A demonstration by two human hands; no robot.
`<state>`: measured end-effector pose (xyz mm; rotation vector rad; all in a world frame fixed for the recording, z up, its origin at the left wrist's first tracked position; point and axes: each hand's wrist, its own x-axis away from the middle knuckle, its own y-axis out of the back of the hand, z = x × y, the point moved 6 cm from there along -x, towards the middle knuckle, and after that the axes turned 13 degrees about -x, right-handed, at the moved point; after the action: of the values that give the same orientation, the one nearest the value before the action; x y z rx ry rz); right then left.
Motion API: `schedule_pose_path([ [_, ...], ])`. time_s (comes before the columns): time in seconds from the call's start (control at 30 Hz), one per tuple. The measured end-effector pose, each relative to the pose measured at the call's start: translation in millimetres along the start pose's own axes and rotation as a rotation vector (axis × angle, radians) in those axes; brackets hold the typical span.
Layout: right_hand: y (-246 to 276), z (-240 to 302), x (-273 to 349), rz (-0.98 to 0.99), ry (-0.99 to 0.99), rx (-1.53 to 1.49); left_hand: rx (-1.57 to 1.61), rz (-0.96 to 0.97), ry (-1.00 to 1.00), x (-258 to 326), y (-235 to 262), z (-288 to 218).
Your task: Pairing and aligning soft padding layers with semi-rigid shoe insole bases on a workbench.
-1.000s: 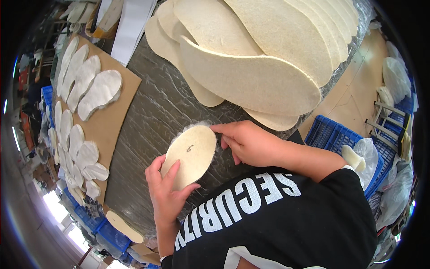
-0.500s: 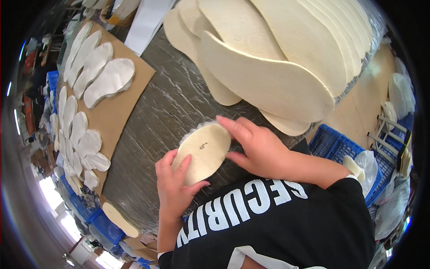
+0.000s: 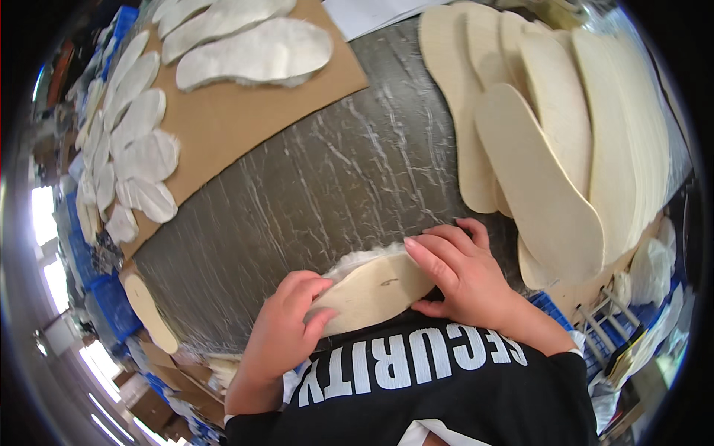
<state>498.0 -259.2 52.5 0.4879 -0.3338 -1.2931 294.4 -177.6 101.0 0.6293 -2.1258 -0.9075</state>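
Cream and fluffy-edged, an insole (image 3: pixel 372 297) sits before me between the person's left hand (image 3: pixel 279 327) and right hand (image 3: pixel 474 279), each gripping one end, with a heap of pale insoles (image 3: pixel 541 175) beyond the right.

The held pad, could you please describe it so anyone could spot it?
Find the dark table, then its near side. There the left hand and right hand hold the cream pad; a dark mark and white fluff along its far edge set it apart from the plain insoles piled at right.
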Motion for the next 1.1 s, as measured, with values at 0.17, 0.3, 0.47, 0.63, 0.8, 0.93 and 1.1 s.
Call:
schedule_pose_path([
  [0.17,0.7,13.1,-11.8,0.108,0.071,-0.008,0.168,0.002,0.045,-5.8,-7.5,3.1],
  [0.3,-5.5,14.7,-15.8,0.175,0.089,0.046,0.198,-0.054,0.021,-10.5,-11.8,3.3],
  [0.47,-4.4,16.0,-18.6,0.191,0.073,0.059,0.240,-0.054,0.085,-17.3,-19.4,10.3],
  [0.63,-4.5,16.7,-19.2,0.221,0.032,0.089,0.198,-0.064,0.117,-21.1,-25.2,14.3],
  [0.8,-11.2,32.1,-31.8,0.253,0.173,0.100,0.163,-0.083,0.086,-26.6,-22.8,6.2],
  [0.93,-26.1,25.5,-31.5,0.290,0.134,0.047,0.292,-0.152,0.042,-23.0,-16.9,7.1],
  [1.1,-20.7,22.2,-25.5,0.241,0.078,0.077,0.349,0.008,0.258,5.5,0.0,43.3],
])
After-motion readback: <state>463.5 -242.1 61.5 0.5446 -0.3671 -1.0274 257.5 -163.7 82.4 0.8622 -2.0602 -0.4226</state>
